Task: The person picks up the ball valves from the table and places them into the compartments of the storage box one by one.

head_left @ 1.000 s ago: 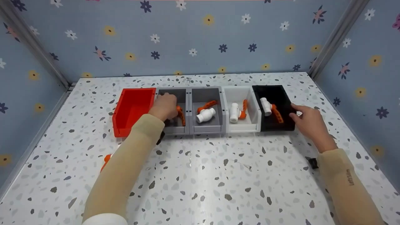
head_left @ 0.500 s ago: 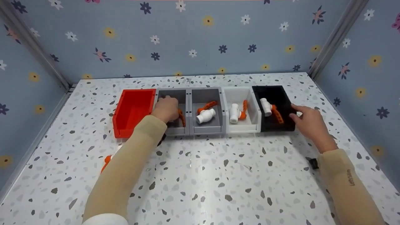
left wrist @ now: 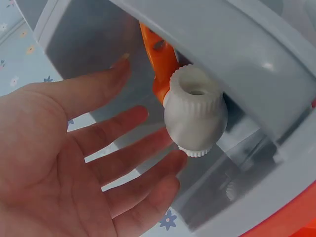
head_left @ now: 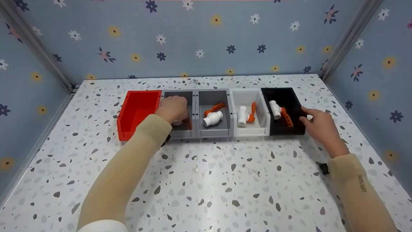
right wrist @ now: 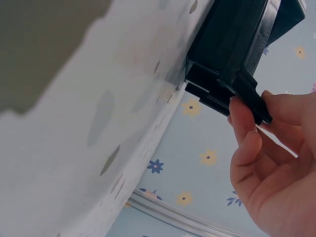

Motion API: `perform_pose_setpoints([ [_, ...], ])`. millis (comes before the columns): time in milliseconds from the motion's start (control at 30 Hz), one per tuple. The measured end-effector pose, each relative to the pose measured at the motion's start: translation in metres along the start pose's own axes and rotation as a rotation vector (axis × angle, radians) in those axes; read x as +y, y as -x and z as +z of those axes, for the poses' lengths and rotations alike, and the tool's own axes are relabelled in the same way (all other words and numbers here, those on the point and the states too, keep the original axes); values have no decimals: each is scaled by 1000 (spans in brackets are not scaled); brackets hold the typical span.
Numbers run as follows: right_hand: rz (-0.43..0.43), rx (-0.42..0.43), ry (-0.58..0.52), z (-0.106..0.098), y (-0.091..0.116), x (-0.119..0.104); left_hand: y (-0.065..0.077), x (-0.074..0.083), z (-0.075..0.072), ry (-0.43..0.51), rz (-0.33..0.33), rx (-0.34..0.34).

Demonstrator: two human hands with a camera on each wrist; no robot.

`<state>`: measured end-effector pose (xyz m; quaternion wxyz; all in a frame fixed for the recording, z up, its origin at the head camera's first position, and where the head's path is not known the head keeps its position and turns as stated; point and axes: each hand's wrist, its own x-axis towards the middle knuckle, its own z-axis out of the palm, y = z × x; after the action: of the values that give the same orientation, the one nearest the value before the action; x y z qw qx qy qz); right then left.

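Observation:
In the left grey bin (head_left: 182,134), my left hand (head_left: 173,108) reaches down over a white ball valve (left wrist: 195,113) with an orange handle (left wrist: 160,61). The left wrist view has its fingers extended and the thumb apart, with fingertips right at the valve's body. Much of this valve is hidden by the hand in the head view. At the far right end, my right hand (head_left: 322,124) pinches the side rim of the black bin (right wrist: 222,64) between thumb and fingers. Inside that bin lies another ball valve (head_left: 276,109).
The bins stand side by side in one row. A red bin (head_left: 138,111) is at the left end. Between the grey and black ones, a second grey bin (head_left: 214,132) and a white bin (head_left: 251,131) each hold a ball valve. Patterned walls (head_left: 206,38) enclose the speckled table (head_left: 225,180).
My left hand has shifted slightly right within the left grey bin. The orange-handled valve on the table beside my left forearm is now hidden behind the arm. My right hand keeps its grip.

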<state>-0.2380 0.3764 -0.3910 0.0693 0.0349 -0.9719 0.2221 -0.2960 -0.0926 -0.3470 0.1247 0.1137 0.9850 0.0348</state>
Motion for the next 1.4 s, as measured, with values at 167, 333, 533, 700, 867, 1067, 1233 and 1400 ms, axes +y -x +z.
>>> perform_pose_setpoints([
  [167, -9, 15, 10, 0, 1, 1, 4, -1, -4, 18, -3, -36],
  [333, -6, 12, 9, 0, 0, 0, 11, -3, -6, 48, 6, -31],
  [533, 1, 9, 4, -1, 0, 0, 23, -8, -10, 86, 37, 24],
  [700, 20, -2, -8, -1, 0, 0, 40, -14, -18, 133, 35, 59],
  [867, 21, -6, -14, -1, -1, 1, 54, -24, -23, 174, 21, 68],
  [1067, 8, -4, -4, -1, 0, 0, 68, -36, -22, 165, 5, 94],
  [1233, -3, 2, -9, 0, 0, 1, 81, -48, -17, 140, 8, 103],
  [1400, 0, -4, -16, 0, -1, 0, 95, -60, -12, 107, 15, 107],
])
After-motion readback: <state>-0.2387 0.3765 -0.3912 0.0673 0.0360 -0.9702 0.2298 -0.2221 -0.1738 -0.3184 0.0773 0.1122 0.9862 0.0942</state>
